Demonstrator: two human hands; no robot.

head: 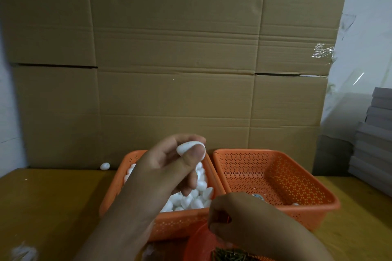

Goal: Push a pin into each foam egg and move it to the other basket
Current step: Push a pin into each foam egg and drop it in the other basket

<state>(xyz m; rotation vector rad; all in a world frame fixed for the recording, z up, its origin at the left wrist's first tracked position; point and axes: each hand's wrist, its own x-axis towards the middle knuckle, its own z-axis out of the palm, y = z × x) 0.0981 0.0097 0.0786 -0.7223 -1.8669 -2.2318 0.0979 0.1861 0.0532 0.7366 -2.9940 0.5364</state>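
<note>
a wall of flattened cardboard [174, 59] stands behind my wooden table [42, 207], where two orange perforated baskets sit side by side: the left basket [127, 216] heaped with white foam eggs [197, 197], the right basket [275, 176] almost bare. my left hand [167, 167] is raised over the left basket, pinching one foam egg [188, 147] between thumb and fingertips. my right hand [237, 216] curls low over a small red dish [197, 246] of pins [231, 255], though i cannot tell whether it grips one, and a stray egg [105, 166] lies by the cardboard.

Packing or craft workroom: flattened cardboard cartons [174, 48], stacked grey boards [375, 140], orange sorting baskets [275, 176].
</note>
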